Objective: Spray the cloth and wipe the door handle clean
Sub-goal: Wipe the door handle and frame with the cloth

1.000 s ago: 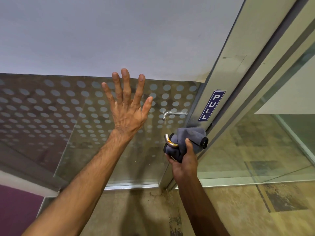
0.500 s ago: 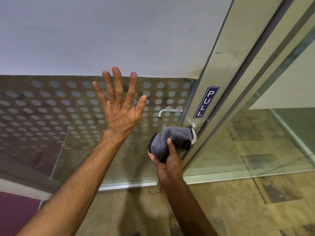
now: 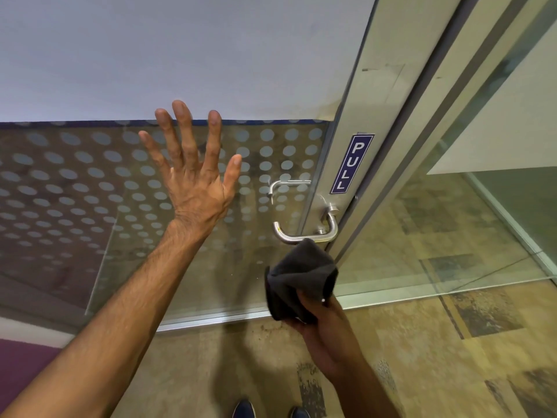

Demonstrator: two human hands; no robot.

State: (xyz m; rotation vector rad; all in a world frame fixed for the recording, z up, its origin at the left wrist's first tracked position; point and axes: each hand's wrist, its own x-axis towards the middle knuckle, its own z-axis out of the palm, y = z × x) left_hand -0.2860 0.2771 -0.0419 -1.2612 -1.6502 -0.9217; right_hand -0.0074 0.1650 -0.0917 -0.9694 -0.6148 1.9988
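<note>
A curved steel door handle (image 3: pixel 304 235) sticks out from the metal door frame, fully uncovered. Just below it my right hand (image 3: pixel 324 333) grips a bunched dark grey cloth (image 3: pixel 300 280), whose top corner just reaches the handle's lower bar. My left hand (image 3: pixel 196 179) is held up flat with fingers spread, at the dotted glass panel (image 3: pixel 75 191) left of the handle. I cannot tell whether the palm touches the glass. No spray bottle is in view.
A blue PULL sign (image 3: pixel 351 163) is on the frame above the handle. A second handle (image 3: pixel 286 186) shows through the glass. Clear glass panels (image 3: pixel 437 236) stand to the right. Patterned floor lies below, with my shoes (image 3: pixel 244 410) at the bottom edge.
My right hand has drawn the cloth down and off the handle, which was wrapped a moment ago and is now bare. The left hand stays spread at the glass.
</note>
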